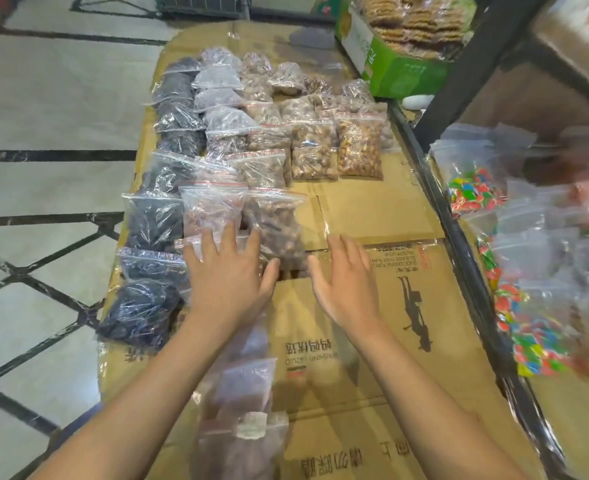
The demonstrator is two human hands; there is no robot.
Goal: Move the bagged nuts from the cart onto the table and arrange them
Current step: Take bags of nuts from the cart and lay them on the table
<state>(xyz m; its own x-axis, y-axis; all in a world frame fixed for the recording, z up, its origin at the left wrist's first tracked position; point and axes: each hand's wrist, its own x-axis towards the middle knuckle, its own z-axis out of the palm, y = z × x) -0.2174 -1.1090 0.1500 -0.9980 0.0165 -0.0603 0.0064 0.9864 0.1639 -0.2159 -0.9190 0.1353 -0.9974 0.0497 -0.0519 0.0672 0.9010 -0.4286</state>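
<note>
most of the bagged nuts [269,140] are already laid in rows on the cardboard-covered desk [376,209], just beyond both grips. the left hand [229,271] is pressed flat, fingers spread, on the nearest bags; the right hand [345,282] is held spread, holding nothing. a few blurred bags [241,393] beneath the left forearm seem unplaced. no cart can be seen.

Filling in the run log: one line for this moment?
left hand open, flat on nut bags | right hand open, over cardboard | bags in rows
</note>
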